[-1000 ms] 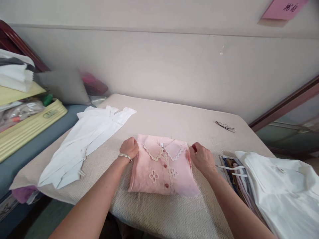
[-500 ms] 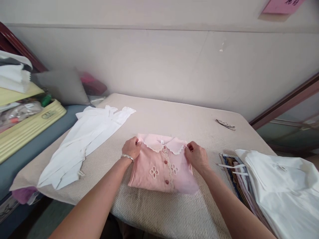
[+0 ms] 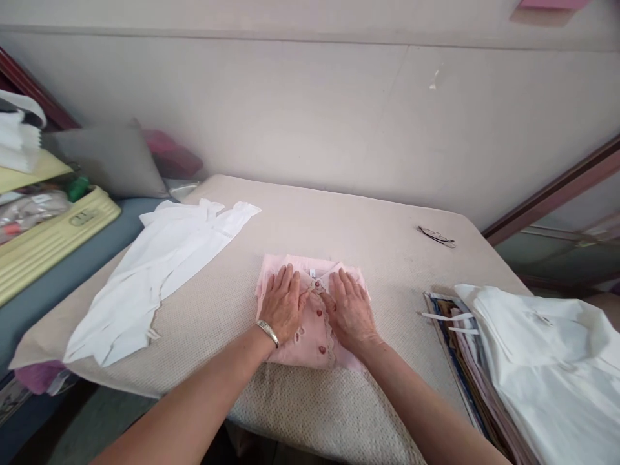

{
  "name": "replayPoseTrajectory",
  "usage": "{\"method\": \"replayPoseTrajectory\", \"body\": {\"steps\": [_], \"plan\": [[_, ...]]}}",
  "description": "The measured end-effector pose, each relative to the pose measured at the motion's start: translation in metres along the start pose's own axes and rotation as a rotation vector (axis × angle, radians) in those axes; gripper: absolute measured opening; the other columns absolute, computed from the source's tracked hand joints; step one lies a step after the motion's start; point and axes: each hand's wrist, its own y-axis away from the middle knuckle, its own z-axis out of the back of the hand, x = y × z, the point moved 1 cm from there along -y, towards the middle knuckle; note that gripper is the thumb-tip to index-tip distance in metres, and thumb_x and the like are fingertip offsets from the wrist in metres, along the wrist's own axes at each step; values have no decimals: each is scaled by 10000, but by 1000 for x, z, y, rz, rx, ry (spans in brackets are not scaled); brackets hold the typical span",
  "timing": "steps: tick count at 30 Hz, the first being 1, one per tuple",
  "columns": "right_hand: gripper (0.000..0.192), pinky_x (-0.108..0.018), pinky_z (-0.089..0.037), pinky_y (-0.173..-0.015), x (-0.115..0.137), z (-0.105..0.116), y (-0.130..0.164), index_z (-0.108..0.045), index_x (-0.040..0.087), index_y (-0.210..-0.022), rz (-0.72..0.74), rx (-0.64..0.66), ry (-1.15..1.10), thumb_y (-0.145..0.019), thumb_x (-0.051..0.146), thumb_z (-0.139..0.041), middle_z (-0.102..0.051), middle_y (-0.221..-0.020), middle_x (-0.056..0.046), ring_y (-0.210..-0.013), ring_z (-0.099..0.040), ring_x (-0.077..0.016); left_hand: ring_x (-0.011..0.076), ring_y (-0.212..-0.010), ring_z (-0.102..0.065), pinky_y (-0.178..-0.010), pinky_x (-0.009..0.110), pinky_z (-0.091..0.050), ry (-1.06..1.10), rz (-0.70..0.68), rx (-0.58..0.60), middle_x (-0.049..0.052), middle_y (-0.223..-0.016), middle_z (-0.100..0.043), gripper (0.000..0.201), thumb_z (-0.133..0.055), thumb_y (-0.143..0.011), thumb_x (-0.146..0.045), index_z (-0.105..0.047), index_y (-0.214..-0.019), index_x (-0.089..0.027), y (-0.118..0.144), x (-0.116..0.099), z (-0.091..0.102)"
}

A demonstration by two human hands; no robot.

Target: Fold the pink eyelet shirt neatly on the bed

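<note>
Pressing flat, fingers spread, palms down: left hand (image 3: 283,305) and right hand (image 3: 351,310), side by side on folded pink blouse (image 3: 312,336) at table's (image 3: 310,413) near middle. Left of blouse: white garment (image 3: 155,278). Right: white stack (image 3: 547,361). Beyond: spectacles (image 3: 436,236).

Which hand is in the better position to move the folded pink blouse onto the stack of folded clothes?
Probably the right hand. Both it and the left hand lie flat on the folded pink blouse, but the stack of folded clothes is on the right side of the table, so its path looks shorter.
</note>
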Motion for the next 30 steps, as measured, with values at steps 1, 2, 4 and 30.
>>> {"method": "replayPoseTrajectory", "body": {"steps": [1,2,4,30], "plan": [[660,-506,-194,-1217,2,-10,1,-347,114,-1570,10,41,-3,-1059,523,-269,-277,-1654,-152,-1527,-207,-319,325,-1522,-255,-1233,530,-238,-18,-17,41,193,-1637,-309,588,-298,-1062,-447,-399,-1518,-91,2,1,-8],[694,-522,-162,-1226,0,-19,1,-299,127,-1596,2,80,-2,-1050,555,-282,-229,-1674,-134,-1542,-162,-313,337,-1533,-226,-1240,553,-206,-36,-17,81,197,-1657,-262,628,-313,-1055,-469,-354,-1553,-88,4,4,-15],[725,-556,-142,-1223,-10,-27,-2,-259,143,-1613,-31,136,1,-1037,580,-306,-191,-1685,-121,-1548,-134,-313,342,-1545,-193,-1245,568,-172,-66,4,136,191,-1678,-201,666,-327,-1047,-493,-306,-1588,-105,4,14,-26],[375,-253,-114,-468,-82,45,59,-556,190,-725,-635,637,-1340,-651,463,-801,-422,-533,76,-471,-307,-65,368,-1550,-163,-1228,593,-169,-139,-25,129,208,-1680,-165,729,-262,-1045,-565,-293,-1600,-95,-3,26,-37]]}}
